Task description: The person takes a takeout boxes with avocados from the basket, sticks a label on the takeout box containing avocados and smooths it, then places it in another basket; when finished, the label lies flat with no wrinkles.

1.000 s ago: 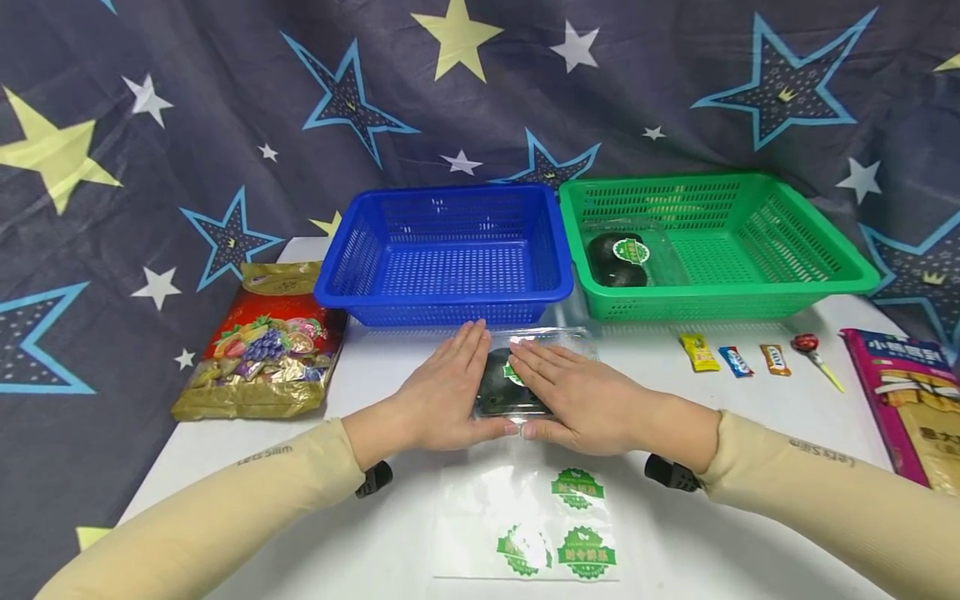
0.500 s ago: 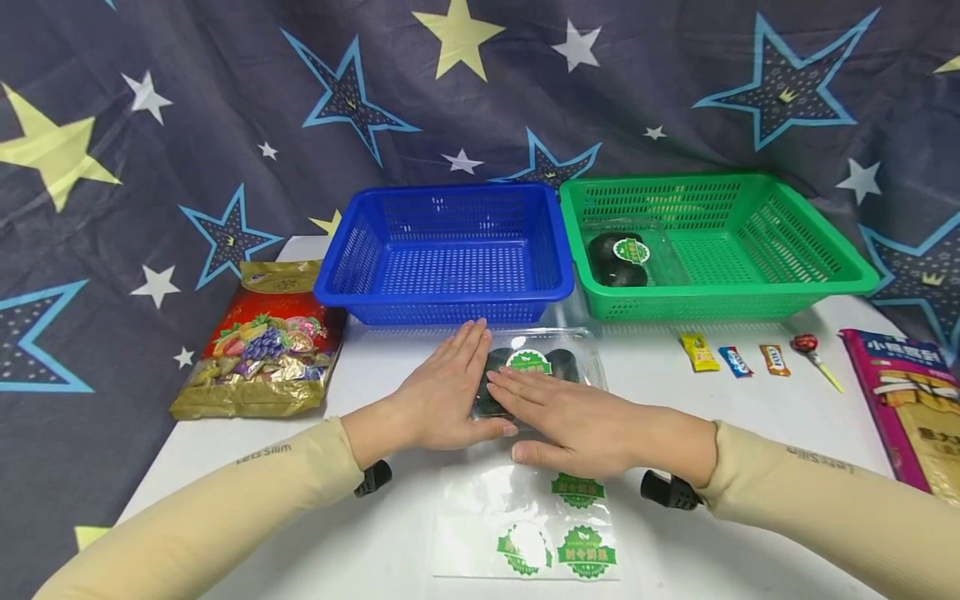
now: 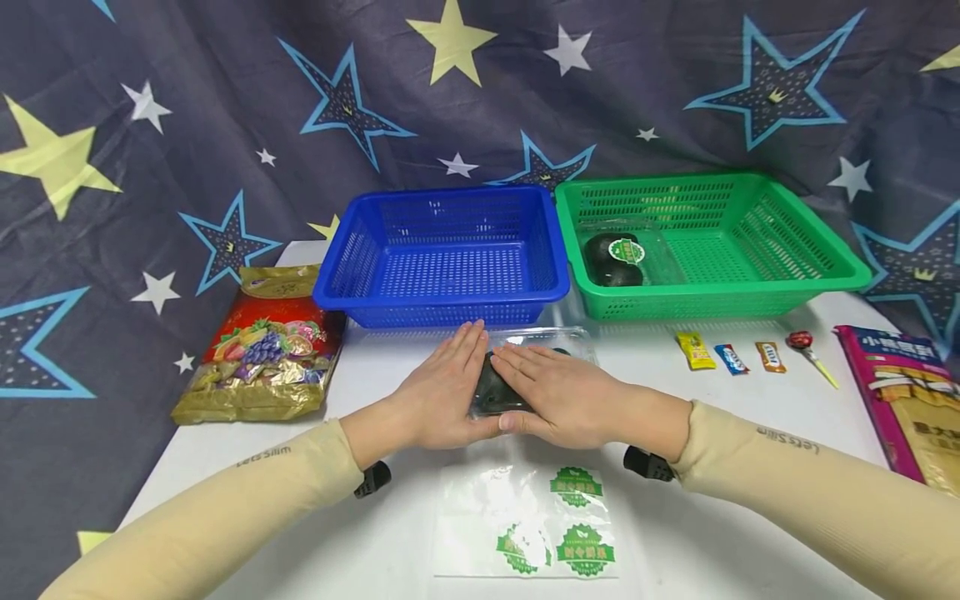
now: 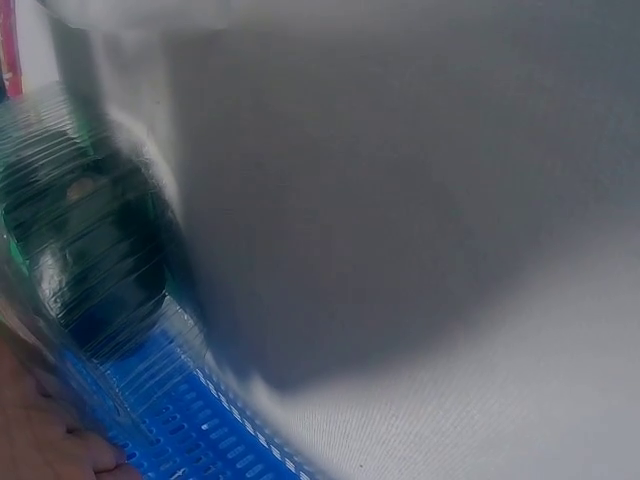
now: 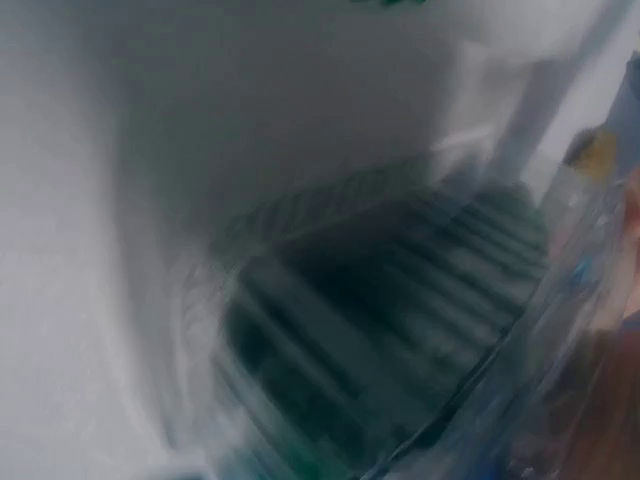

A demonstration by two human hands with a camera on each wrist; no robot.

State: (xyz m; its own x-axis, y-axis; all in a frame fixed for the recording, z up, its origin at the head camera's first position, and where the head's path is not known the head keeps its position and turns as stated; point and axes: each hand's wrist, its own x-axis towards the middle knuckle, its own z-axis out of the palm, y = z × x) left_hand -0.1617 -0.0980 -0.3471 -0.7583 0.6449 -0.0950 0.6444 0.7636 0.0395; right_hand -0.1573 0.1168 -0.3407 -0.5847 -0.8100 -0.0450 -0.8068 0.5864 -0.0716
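Note:
A clear plastic clamshell box (image 3: 576, 335) with dark fruit (image 3: 497, 390) inside lies on the white table. My left hand (image 3: 444, 396) rests along the left part of its lid, fingers straight. My right hand (image 3: 573, 396) lies flat on the lid too, covering its middle and the green label. The two thumbs meet at the front edge. In the left wrist view the dark green fruit (image 4: 95, 240) shows through the ribbed wall, and in the right wrist view a blurred dark fruit (image 5: 350, 330) does. Just in front lies a sticker sheet (image 3: 467, 542) with green round labels (image 3: 585, 550).
Behind the box stand a blue basket (image 3: 442, 300) and a green basket (image 3: 720, 298); the green one holds a labelled box of dark fruit (image 3: 609, 258). Wrapped candies (image 3: 731, 359) and a lollipop (image 3: 801, 340) lie right. A red candy bag (image 3: 262, 342) and a purple snack bag (image 3: 892, 375) flank the table.
My right hand slid toward me, uncovering the label, then moved back up and left over it, thumb against the other thumb. My left hand has stayed in place.

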